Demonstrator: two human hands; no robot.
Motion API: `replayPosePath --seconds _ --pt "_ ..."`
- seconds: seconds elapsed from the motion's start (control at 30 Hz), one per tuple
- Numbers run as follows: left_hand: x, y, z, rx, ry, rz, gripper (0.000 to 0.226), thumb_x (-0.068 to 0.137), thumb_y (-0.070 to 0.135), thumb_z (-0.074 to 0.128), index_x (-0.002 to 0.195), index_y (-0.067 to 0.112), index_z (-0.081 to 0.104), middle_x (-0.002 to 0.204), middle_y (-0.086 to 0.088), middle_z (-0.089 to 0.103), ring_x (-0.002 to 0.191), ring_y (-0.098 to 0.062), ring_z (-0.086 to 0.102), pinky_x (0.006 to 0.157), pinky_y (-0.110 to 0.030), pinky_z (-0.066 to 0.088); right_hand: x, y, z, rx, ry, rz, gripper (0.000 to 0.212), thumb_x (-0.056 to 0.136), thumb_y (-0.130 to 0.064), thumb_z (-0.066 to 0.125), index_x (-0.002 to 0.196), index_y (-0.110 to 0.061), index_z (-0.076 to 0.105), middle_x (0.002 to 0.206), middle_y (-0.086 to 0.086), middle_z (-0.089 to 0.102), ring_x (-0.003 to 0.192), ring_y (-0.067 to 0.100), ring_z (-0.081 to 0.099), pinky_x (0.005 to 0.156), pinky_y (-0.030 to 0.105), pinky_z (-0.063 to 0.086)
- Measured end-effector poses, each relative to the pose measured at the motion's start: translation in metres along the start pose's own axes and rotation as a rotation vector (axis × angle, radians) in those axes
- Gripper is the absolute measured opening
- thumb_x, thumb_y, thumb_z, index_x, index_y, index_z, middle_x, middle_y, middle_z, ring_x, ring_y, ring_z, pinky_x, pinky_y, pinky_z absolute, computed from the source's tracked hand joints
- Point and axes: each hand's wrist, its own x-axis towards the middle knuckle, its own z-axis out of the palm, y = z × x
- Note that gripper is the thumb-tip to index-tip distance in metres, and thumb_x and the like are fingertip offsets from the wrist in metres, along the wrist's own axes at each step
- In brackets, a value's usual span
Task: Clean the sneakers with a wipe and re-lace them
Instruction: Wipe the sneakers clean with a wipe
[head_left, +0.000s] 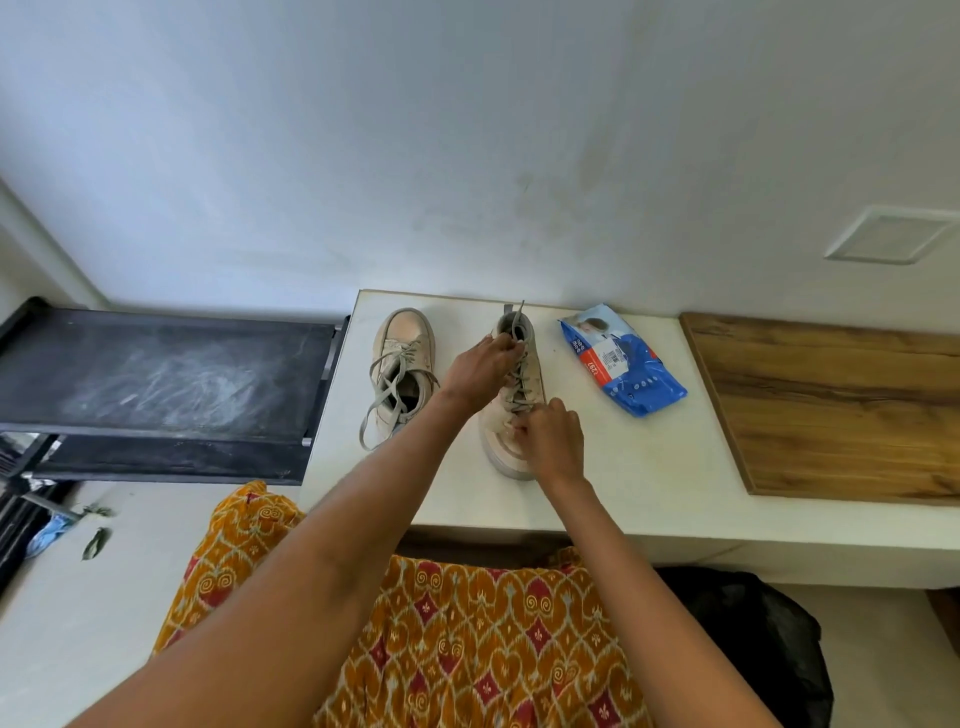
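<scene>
Two beige sneakers stand on a white counter (649, 467). The left sneaker (402, 358) has loose grey laces hanging over its side. The right sneaker (511, 405) points its toe toward me. My left hand (480, 366) grips the grey lace near the shoe's collar, and one lace end sticks up behind it. My right hand (553, 441) pinches the lace low on the shoe, near the toe end of the eyelets. A blue pack of wipes (621, 361) lies to the right of the shoes.
A wooden board (841, 410) covers the counter's right part. A dark low shelf (161, 384) stands left of the counter. Leaves and a blue scrap lie on the floor at the far left. A black bag (753, 639) sits under the counter.
</scene>
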Motion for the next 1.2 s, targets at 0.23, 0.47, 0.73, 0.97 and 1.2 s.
replayPosePath --seconds 0.23,0.47,0.73,0.97,1.2 --pt "-0.002 -0.001 0.000 -0.006 0.000 0.011 0.060 0.089 0.017 0.061 0.143 0.013 0.035 0.139 -0.005 0.042 0.120 -0.024 0.046 0.083 -0.039 0.050 -0.003 0.018 -0.026 -0.100 -0.139 -0.231 0.024 0.093 -0.028 0.054 0.111 -0.024 0.070 0.107 0.001 0.067 0.102 0.019 0.049 0.084 0.031 0.033" --pt "-0.002 -0.001 -0.001 -0.038 -0.027 0.006 0.062 0.088 0.016 0.062 0.143 0.013 0.034 0.141 -0.005 0.038 0.124 -0.025 0.043 0.087 -0.041 0.050 0.009 -0.001 -0.003 -0.080 -0.034 -0.036 0.024 0.094 -0.023 0.048 0.103 -0.021 0.071 0.103 0.000 0.069 0.099 0.020 0.050 0.080 0.032 0.031" --pt "-0.007 -0.001 -0.003 -0.060 -0.063 0.038 0.070 0.092 0.030 0.056 0.149 0.013 0.020 0.151 -0.006 0.024 0.135 -0.024 0.029 0.103 -0.037 0.038 -0.005 0.028 -0.017 0.006 -0.147 -0.228 0.026 0.090 -0.026 0.053 0.109 -0.026 0.071 0.106 -0.002 0.070 0.102 0.019 0.050 0.084 0.033 0.030" --pt "-0.007 -0.002 0.001 0.014 -0.078 0.059 0.066 0.099 0.037 0.038 0.150 0.010 0.007 0.156 -0.011 0.013 0.144 -0.025 0.013 0.117 -0.031 0.003 0.006 0.000 -0.003 -0.050 -0.007 -0.028 0.025 0.094 -0.018 0.048 0.105 -0.019 0.070 0.106 0.001 0.068 0.101 0.021 0.050 0.084 0.033 0.034" --pt "-0.008 -0.004 0.003 0.065 -0.125 0.080 0.066 0.101 0.037 0.032 0.150 0.009 -0.002 0.158 -0.013 0.003 0.146 -0.021 0.002 0.116 -0.029 -0.003 0.002 0.021 -0.026 -0.044 -0.258 -0.251 0.028 0.090 -0.023 0.051 0.112 -0.026 0.069 0.114 -0.002 0.066 0.110 0.020 0.046 0.089 0.033 0.031"
